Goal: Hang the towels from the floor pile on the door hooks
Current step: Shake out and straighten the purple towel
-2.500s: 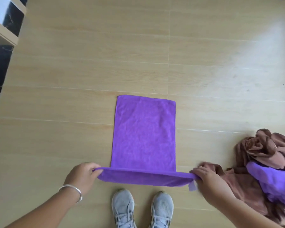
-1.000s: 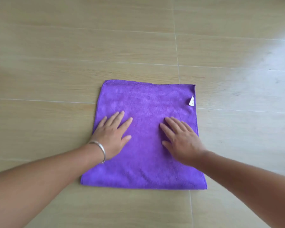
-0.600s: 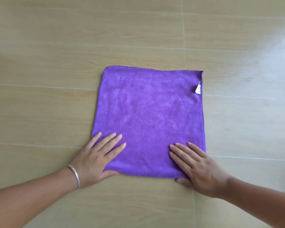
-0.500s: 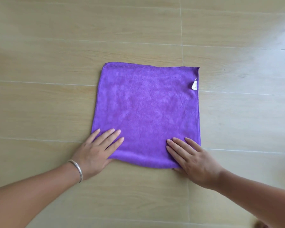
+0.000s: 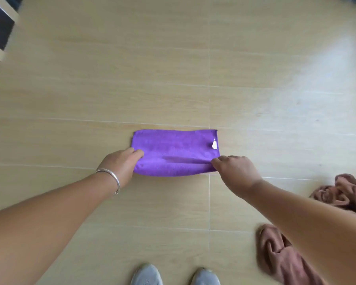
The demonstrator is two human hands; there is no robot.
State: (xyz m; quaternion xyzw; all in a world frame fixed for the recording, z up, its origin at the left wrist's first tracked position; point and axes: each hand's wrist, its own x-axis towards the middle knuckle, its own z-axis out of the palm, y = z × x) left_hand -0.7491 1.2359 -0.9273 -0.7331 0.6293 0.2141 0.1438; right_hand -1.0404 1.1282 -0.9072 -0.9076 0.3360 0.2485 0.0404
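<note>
Fingers (image 5: 139, 153) of both hands seemingly pinch the folded purple towel (image 5: 173, 153), white tag showing.

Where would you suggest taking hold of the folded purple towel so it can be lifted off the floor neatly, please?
Probably at the two near corners, from the person's side, as both hands do now: the left hand pinches the near-left corner of the purple towel and the right hand the near-right one. It lies as a flat, wide strip, so end grips should keep the fold together.

Single head-worn view, steeply downward onto floor (image 5: 173, 58), standing height.
</note>
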